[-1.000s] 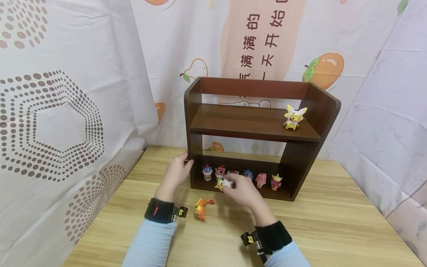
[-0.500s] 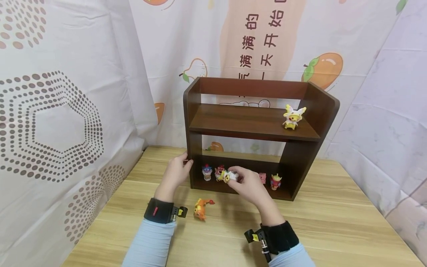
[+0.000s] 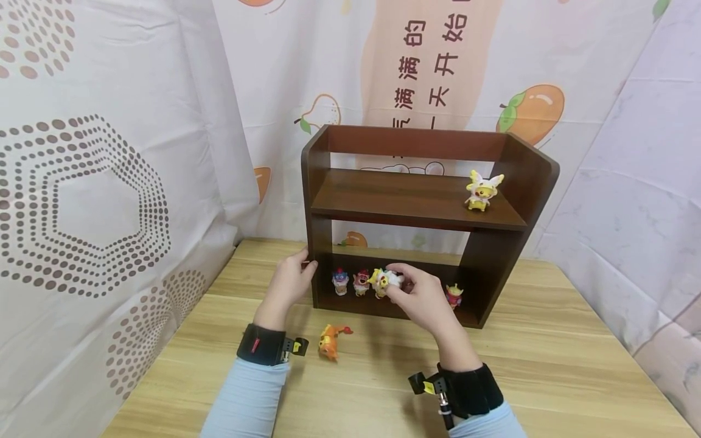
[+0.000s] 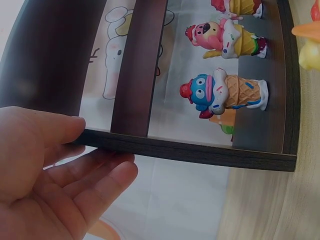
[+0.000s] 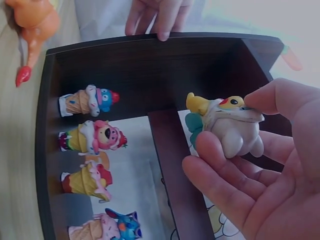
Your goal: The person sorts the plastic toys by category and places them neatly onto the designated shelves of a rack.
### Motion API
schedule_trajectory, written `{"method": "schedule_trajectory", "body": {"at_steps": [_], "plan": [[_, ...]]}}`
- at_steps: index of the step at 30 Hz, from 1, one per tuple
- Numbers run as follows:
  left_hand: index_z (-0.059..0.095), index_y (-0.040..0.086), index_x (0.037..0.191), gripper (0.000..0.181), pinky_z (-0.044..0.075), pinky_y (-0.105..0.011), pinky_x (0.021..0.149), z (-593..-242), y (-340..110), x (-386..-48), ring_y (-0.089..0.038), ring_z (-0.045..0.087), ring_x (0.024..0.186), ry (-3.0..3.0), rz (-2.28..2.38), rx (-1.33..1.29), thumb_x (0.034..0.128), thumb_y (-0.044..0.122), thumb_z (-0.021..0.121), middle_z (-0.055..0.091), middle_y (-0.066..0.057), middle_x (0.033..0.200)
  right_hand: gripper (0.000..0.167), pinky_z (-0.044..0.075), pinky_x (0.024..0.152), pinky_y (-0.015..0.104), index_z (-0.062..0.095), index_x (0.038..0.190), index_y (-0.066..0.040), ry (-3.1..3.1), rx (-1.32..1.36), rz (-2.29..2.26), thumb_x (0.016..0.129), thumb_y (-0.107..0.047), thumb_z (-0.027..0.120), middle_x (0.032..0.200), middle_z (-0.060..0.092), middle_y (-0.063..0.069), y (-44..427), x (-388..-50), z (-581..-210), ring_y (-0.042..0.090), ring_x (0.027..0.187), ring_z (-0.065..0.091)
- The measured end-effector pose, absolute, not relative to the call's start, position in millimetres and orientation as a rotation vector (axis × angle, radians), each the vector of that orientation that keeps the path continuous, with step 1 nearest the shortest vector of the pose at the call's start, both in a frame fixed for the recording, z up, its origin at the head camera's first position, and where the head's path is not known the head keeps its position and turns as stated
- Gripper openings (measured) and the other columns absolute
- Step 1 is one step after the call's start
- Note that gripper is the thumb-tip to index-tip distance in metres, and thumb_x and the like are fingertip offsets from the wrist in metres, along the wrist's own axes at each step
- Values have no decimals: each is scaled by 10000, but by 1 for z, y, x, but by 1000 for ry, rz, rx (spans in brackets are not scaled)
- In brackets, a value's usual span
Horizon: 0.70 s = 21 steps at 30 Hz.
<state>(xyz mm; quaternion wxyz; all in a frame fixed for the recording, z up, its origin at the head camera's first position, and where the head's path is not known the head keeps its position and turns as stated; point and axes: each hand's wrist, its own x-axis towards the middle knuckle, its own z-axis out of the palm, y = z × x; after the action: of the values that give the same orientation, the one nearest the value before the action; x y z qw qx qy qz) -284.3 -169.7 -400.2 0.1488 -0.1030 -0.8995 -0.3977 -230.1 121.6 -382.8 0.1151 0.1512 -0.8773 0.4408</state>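
Note:
My left hand (image 3: pixel 290 280) holds the left side panel of the dark brown two-tier shelf (image 4: pixel 200 152), thumb and fingers on either side of its edge. In front of the lower tier, my right hand (image 3: pixel 426 299) pinches a white and yellow figurine (image 5: pixel 235 127) between thumb and fingers, tilted on its side. Behind it on that tier stand several ice-cream-cone figurines, among them a blue-faced one (image 4: pixel 230 92) and a pink bear one (image 5: pixel 95 136); my right hand hides some in the head view. An orange figurine (image 3: pixel 329 342) lies on the table before the shelf.
Another white and yellow figurine (image 3: pixel 482 191) stands at the right of the upper tier. A red and green alien figurine (image 3: pixel 454 295) is at the lower tier's right end. The wooden table (image 3: pixel 558 365) meets printed curtains (image 3: pixel 274 79) behind and at the sides.
My right hand has moved right and slightly up with the white and yellow figurine, in front of the lower-tier row. My left hand has stayed at the shelf's left side.

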Motion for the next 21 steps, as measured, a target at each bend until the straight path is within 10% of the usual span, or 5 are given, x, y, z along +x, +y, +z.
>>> {"method": "schedule_trajectory", "body": {"at_steps": [21], "plan": [[551, 32, 1463, 451, 545, -485, 949, -402, -169, -285, -346, 660, 1150, -2571, -1121, -310, 1039, 181, 583, 625, -193, 1357, 343, 508, 524, 305, 676, 1266, -205, -2429, 418, 1357, 924, -169, 674, 919, 663, 30, 146, -224, -370, 215, 719, 657]]}}
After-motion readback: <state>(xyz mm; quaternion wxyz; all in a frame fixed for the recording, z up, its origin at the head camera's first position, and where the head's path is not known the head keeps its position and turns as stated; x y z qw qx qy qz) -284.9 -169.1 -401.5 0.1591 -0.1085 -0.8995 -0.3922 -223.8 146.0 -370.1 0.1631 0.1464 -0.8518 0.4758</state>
